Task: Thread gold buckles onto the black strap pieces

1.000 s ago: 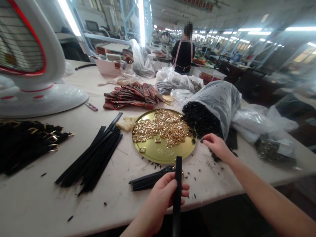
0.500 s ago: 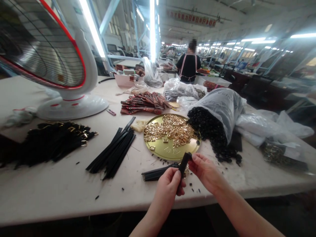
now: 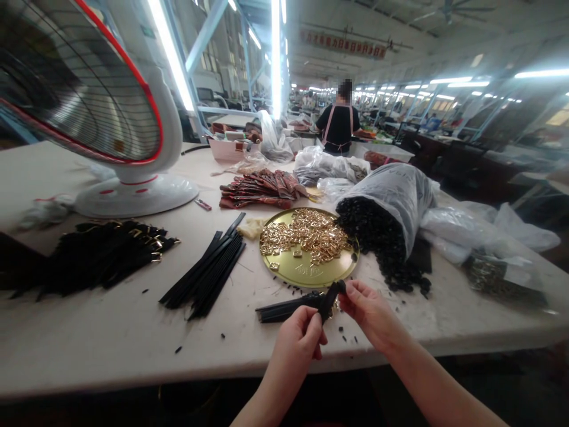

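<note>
A black strap (image 3: 328, 301) is stretched between my two hands above the table's front part. My left hand (image 3: 303, 335) is closed around its lower end. At the upper end, the fingers of my right hand (image 3: 362, 305) pinch the strap near a small dark piece whose shape I cannot make out. Behind my left hand lies a bundle of black straps (image 3: 282, 309) with gold buckles partly hidden at its right end. Just beyond my hands, a round gold tray (image 3: 284, 277) carries many gold buckles (image 3: 317, 234).
A plastic bag (image 3: 395, 196) spills black pieces (image 3: 377, 231) right of the tray. More black straps (image 3: 207, 270) and a buckled pile (image 3: 111, 252) lie left. A white fan (image 3: 137, 196) stands back left, reddish-brown straps (image 3: 262, 188) behind the tray. A person (image 3: 340, 124) stands beyond.
My left hand has slid slightly down and left, and the strap tilts a little more. My right hand keeps its pinch at the upper end. The camera view has shifted slightly.
</note>
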Action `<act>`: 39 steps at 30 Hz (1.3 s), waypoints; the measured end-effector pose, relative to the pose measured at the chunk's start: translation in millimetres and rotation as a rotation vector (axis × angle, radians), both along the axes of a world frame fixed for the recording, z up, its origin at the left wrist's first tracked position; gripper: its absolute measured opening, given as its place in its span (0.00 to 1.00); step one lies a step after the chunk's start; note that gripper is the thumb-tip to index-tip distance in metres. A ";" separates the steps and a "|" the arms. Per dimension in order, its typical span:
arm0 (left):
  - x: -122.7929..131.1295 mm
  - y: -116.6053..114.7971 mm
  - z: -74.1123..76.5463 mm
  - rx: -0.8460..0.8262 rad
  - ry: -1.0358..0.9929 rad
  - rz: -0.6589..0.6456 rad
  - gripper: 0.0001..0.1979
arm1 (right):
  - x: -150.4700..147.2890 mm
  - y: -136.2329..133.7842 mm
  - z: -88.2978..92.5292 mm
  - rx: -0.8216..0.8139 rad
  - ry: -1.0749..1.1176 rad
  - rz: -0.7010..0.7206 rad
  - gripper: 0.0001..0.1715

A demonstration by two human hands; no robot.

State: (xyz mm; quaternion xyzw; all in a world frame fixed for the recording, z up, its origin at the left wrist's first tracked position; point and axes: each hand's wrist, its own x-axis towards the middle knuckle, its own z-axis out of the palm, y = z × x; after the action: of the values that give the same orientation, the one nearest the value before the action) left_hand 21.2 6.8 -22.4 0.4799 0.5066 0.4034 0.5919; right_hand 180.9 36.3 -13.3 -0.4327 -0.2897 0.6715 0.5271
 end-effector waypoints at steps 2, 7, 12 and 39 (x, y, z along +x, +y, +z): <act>0.2 -1.5 -1.8 -0.015 0.035 -0.017 0.10 | -1.7 -0.9 -0.4 0.018 -0.037 0.012 0.12; -5.7 -2.0 -0.2 0.005 0.175 -0.095 0.10 | 1.3 -3.4 -3.7 0.158 -0.364 0.025 0.12; -16.0 6.6 5.0 0.058 0.310 -0.160 0.11 | 8.6 -1.3 -12.0 0.259 -0.513 0.085 0.12; -20.0 20.0 1.6 0.144 0.417 -0.202 0.12 | 13.1 2.7 -20.8 0.492 -0.849 0.146 0.13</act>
State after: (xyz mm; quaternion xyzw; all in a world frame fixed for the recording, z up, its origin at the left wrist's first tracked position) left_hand 1.2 26.8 -20.8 0.6419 0.5374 0.2694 0.4761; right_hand 194.0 39.0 -34.0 -0.5095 -0.6582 0.3830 0.4006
